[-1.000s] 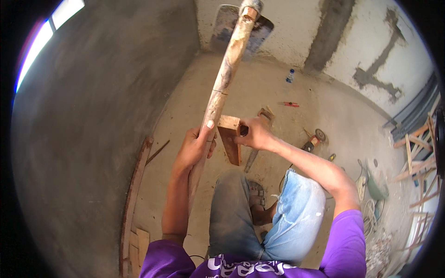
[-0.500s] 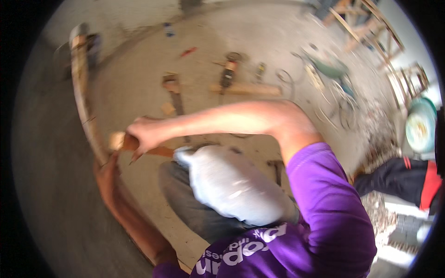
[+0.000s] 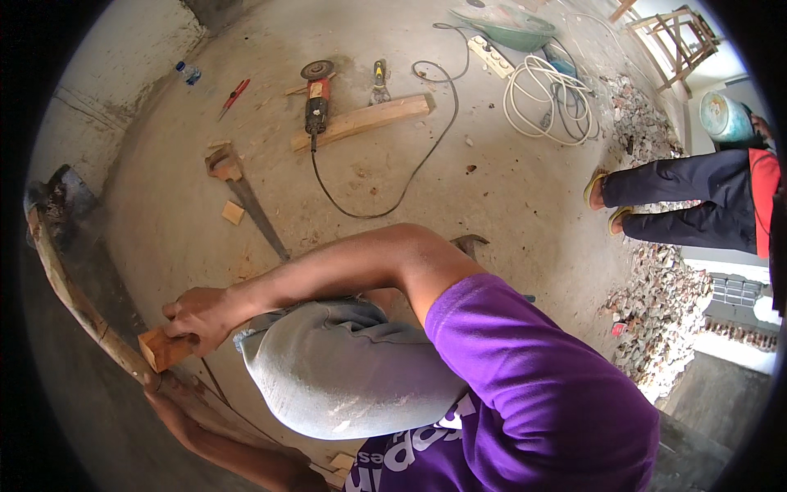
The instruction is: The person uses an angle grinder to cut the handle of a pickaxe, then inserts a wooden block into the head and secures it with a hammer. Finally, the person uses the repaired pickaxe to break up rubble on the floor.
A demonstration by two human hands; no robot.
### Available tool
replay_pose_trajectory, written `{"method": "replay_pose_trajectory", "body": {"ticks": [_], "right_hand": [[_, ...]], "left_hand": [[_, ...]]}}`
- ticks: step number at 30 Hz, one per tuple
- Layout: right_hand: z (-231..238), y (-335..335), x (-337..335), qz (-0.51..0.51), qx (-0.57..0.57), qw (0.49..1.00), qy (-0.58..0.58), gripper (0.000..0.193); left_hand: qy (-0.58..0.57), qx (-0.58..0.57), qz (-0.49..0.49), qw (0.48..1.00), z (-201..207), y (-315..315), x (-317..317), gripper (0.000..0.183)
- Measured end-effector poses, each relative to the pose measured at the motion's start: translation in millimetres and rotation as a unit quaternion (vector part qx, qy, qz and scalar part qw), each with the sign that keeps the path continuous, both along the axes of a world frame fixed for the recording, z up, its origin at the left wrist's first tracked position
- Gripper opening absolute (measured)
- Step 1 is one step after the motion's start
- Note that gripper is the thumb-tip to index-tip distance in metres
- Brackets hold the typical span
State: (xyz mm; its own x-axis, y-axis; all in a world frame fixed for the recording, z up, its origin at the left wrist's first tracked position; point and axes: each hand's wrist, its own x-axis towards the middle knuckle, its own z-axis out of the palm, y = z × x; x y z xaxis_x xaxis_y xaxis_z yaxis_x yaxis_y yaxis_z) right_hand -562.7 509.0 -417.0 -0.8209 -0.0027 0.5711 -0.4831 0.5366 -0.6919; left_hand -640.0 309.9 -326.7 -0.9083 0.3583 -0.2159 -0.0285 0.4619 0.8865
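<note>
My right hand [image 3: 201, 318] is closed on a short, thick wooden block [image 3: 164, 351] and holds it against a long wooden handle [image 3: 75, 297]. The handle is slightly bent and runs from the far left toward me, with a dark metal blade [image 3: 72, 201] at its far end. My left hand [image 3: 168, 392] is wrapped round the handle just below the block; most of its fingers are hidden. My bent knee in pale grey trousers [image 3: 328, 377] is beside the right forearm.
A handsaw [image 3: 254, 213], wood offcut [image 3: 233, 213], angle grinder [image 3: 317, 102] and plank [image 3: 369, 121] lie ahead. A hammer [image 3: 470, 243] is beyond my right arm. A white cable [image 3: 545, 98] is coiled farther off. Another person [image 3: 689, 197] stands right, by rubble [image 3: 656, 320].
My view has shifted, so the floor tools appear higher and the other person is fully in sight. Both hands and the block appear lower and farther left, still at the handle.
</note>
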Motion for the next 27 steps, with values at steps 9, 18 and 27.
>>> {"method": "replay_pose_trajectory", "body": {"ticks": [9, 18, 27], "right_hand": [[-58.3, 83.9, 151.5, -0.006, -0.140, 0.972, -0.189, 0.024], [-248.6, -31.2, 463.7, -0.273, 0.084, 0.755, -0.591, 0.045], [-246.7, -11.0, 477.7, -0.248, -0.006, 0.754, -0.608, 0.035]], "left_hand": [[0.078, -0.076, -0.023, 0.994, 8.6, -20.2, -21.7, 0.047], [0.023, -0.142, -0.106, 0.984, 14.5, -68.2, -48.4, 0.057], [0.043, -0.112, -0.056, 0.991, 22.7, -28.1, -4.3, 0.052]]}}
